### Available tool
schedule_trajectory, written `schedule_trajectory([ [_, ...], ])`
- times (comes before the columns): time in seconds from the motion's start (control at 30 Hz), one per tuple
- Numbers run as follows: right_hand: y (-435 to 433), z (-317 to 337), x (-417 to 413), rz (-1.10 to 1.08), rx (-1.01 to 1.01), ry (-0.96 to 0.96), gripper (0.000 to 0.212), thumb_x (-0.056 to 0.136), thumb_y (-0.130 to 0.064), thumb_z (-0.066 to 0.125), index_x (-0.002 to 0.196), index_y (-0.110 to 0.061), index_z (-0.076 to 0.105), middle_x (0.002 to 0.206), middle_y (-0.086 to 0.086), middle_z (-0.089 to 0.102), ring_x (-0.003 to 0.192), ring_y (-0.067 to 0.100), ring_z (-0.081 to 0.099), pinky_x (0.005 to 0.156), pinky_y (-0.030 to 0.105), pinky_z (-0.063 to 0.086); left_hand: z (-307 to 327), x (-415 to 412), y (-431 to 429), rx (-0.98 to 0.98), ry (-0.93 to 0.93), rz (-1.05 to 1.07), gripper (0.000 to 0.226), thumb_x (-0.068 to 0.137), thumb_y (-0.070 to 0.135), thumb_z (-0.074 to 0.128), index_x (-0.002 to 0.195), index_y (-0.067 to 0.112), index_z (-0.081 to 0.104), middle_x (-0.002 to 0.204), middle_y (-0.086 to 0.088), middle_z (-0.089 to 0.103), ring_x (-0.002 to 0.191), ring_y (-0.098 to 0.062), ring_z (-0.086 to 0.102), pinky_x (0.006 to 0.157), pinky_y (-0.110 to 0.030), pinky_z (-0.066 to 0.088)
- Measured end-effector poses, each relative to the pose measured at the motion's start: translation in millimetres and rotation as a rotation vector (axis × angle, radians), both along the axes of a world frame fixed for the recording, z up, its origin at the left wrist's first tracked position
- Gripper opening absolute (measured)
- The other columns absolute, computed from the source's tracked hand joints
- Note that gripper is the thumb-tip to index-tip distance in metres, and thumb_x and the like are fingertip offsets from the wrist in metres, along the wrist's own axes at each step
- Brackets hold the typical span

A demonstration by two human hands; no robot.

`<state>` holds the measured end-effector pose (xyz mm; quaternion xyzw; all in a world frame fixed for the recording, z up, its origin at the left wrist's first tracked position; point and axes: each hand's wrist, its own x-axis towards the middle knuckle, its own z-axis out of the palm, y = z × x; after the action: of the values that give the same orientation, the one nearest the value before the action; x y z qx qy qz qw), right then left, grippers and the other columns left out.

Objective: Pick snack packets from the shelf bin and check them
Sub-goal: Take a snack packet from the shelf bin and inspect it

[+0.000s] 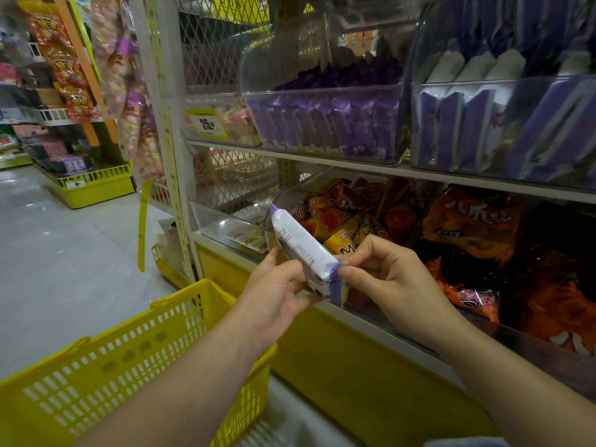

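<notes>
While both bare forearms reached forward from the bottom of the view, a yellow shopping basket [106,375] hung nearest of all, low on the left, under the left forearm. Beyond it, the left hand [277,293] and the right hand [390,279] held one snack packet [304,253] between them, in the air in front of the lower shelf. The packet was white with purple ends and small printed text on its upturned face, and it lay tilted, its far end rising up and to the left. The left hand's fingers were curled under and around the packet's lower left side, the thumb pressing its near edge. The right hand's thumb and forefinger were pinched on the purple sealed end [337,282] at the packet's near right corner, the other fingers folded behind.

Just behind the hands, a clear bin [290,193] on the lower shelf held red and orange packets [335,217], and further right lay larger orange bags [474,221]. Above, on the upper shelf [322,161], two clear bins [325,124] stood side by side, packed with upright purple packets [461,130]. Left of them a yellow price tag [207,124] showed. Farthest off, on the left, hanging snack bags [129,91] and a yellow floor display [93,185] appeared blurred.
</notes>
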<state>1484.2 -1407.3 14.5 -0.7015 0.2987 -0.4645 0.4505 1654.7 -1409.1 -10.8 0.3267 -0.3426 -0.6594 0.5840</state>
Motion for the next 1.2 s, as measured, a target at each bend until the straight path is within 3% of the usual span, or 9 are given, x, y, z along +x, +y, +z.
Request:
schedule_trajectory([
  [0.17,-2,1,-1,0.036,0.061,-0.07,0.012,0.086,0.002,0.061,0.077,-0.003,0.055,0.089,-0.005,0.077,0.093,0.009,0.071,0.074,0.018,0.055,4,3,3,0.051,0.125,0.027,0.065,0.065,0.0,0.055,0.129,0.003,0.053,0.115,-0.023,0.068,0.086,-0.028,0.072,0.065,-0.043,0.059],
  [0.3,-1,3,-2,0.072,0.105,-0.12,0.009,0.085,0.001,0.06,0.079,-0.001,0.053,0.091,-0.002,0.077,0.094,0.009,0.071,0.072,0.016,0.054,8,5,4,0.089,0.214,0.083,0.044,0.081,0.003,0.048,0.125,0.004,0.055,0.114,-0.018,0.064,0.077,-0.028,0.072,0.06,-0.046,0.058],
  [0.5,-1,2,-1,0.095,0.146,-0.176,0.012,0.078,-0.009,0.061,0.079,-0.002,0.051,0.097,0.006,0.076,0.096,0.016,0.071,0.075,0.019,0.054,10,9,3,0.125,0.284,0.095,0.041,0.077,0.019,0.053,0.115,0.004,0.06,0.108,-0.014,0.065,0.082,-0.032,0.073,0.061,-0.051,0.057],
  [0.63,0,2,-2,0.101,0.15,-0.175,0.014,0.079,-0.011,0.061,0.08,-0.002,0.05,0.098,0.007,0.076,0.096,0.017,0.072,0.075,0.019,0.054,11,11,4,0.149,0.288,0.098,0.039,0.089,0.028,0.049,0.118,0.005,0.06,0.109,-0.015,0.067,0.091,-0.035,0.071,0.069,-0.055,0.057],
  [0.77,4,5,-3,0.077,0.149,-0.201,0.014,0.078,-0.012,0.062,0.079,-0.004,0.051,0.095,0.011,0.076,0.09,0.019,0.072,0.075,0.025,0.057,17,10,9,0.065,0.17,0.084,0.041,0.091,0.035,0.052,0.123,0.011,0.061,0.111,-0.011,0.067,0.093,-0.028,0.071,0.069,-0.048,0.058],
  [0.87,8,11,-3,0.025,0.178,-0.311,0.011,0.079,-0.01,0.06,0.078,-0.006,0.05,0.084,0.011,0.073,0.087,0.024,0.07,0.076,0.03,0.06,26,8,15,-0.107,-0.073,0.027,0.047,0.086,0.041,0.06,0.131,0.028,0.056,0.123,-0.004,0.066,0.107,-0.023,0.067,0.077,-0.045,0.057],
  [0.97,14,24,-7,-0.064,0.119,-0.35,0.011,0.09,-0.001,0.054,0.087,-0.011,0.05,0.077,0.002,0.073,0.078,0.014,0.072,0.064,0.021,0.057,35,1,20,-0.281,-0.264,-0.067,0.061,0.085,0.02,0.066,0.136,0.043,0.043,0.128,0.001,0.064,0.111,-0.024,0.065,0.078,-0.041,0.056],
  [1.07,23,40,-19,-0.138,-0.004,-0.246,0.034,0.094,0.001,0.053,0.112,-0.028,0.051,0.086,-0.003,0.074,0.085,0.011,0.072,0.066,0.018,0.056,47,-5,24,-0.406,-0.237,-0.048,0.082,0.082,0.0,0.066,0.142,0.045,0.031,0.124,0.003,0.067,0.116,-0.021,0.064,0.081,-0.038,0.057],
  [1.2,36,65,-39,-0.156,-0.167,-0.005,0.052,0.095,-0.005,0.054,0.134,-0.038,0.047,0.103,-0.003,0.07,0.096,0.011,0.069,0.079,0.024,0.057,83,-20,33,-0.578,-0.362,0.089,0.089,0.077,0.012,0.076,0.148,0.033,0.027,0.116,0.004,0.071,0.111,-0.015,0.066,0.089,-0.032,0.055],
])
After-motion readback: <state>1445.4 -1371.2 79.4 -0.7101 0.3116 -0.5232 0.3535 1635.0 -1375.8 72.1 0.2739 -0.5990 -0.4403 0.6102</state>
